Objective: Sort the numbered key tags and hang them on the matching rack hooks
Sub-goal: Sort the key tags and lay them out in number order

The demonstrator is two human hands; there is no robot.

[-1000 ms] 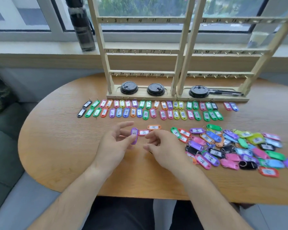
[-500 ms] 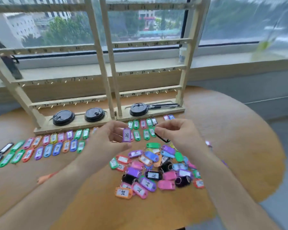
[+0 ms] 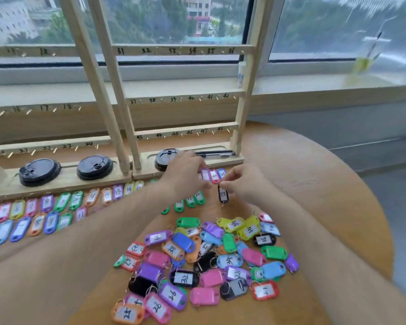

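Head view: the left hand [image 3: 185,177] pinches a purple key tag [image 3: 205,174] at its fingertips, just before the rack base [image 3: 234,161], with its long axis toward the far edge of the table [image 3: 314,184]. To its right, the right hand [image 3: 244,186] pinches black tag 22 [image 3: 223,195] by the top. This tag hangs upright below the fingers.

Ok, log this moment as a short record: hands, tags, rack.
left hand: pinches purple plastic key tag near the rack base
right hand: pinches black plastic key tag marked 22, dangling
sorted tags: rows of coloured plastic tags flat before the rack
unsorted tags: mixed pile on round wooden table
numbered wooden rack: visible hooks bare
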